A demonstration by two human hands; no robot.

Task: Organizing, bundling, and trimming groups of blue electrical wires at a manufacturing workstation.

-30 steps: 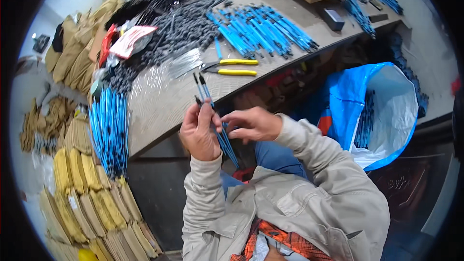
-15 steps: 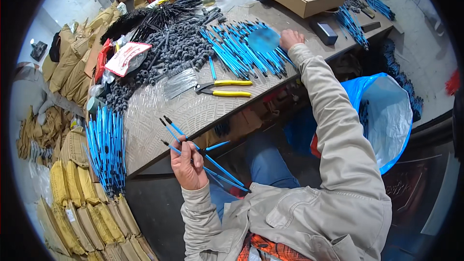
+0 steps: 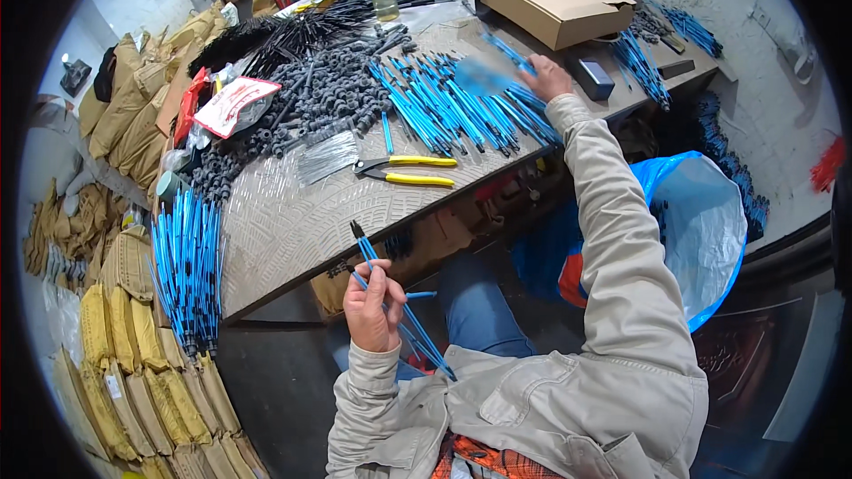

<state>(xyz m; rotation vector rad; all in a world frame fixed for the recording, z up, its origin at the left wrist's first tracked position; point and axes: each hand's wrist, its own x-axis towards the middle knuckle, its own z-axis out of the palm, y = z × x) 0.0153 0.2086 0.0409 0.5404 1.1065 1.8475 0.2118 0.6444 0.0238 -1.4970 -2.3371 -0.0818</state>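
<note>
My left hand (image 3: 373, 309) is in front of the table edge, its fingers pinched round several thin blue rods (image 3: 415, 330) with black tips. These slant down towards my lap, and one shorter blue piece sticks out to the right. My right hand (image 3: 547, 80) reaches to the right end of a spread pile of blue rods (image 3: 444, 111). Its fingers are closed on a blue rod (image 3: 508, 51) that points up and left above the pile; part of the grip is hidden. Yellow-handled pliers (image 3: 408, 170) lie nearer me, beside a single short blue rod (image 3: 387, 134).
Dark grey fittings (image 3: 328, 80) are heaped left of the pile, by a bundle of clear strips (image 3: 328, 156). A cardboard box (image 3: 555, 4) and a small metal box (image 3: 593, 78) stand behind right. A blue-lined bag (image 3: 710, 231) is at my right; blue rods (image 3: 188, 266) stand at left.
My right hand has lifted slightly, and a blue rod now points up-left from its fingers. The rods in my left hand have swung closer together and steeper, and that hand has moved right.
</note>
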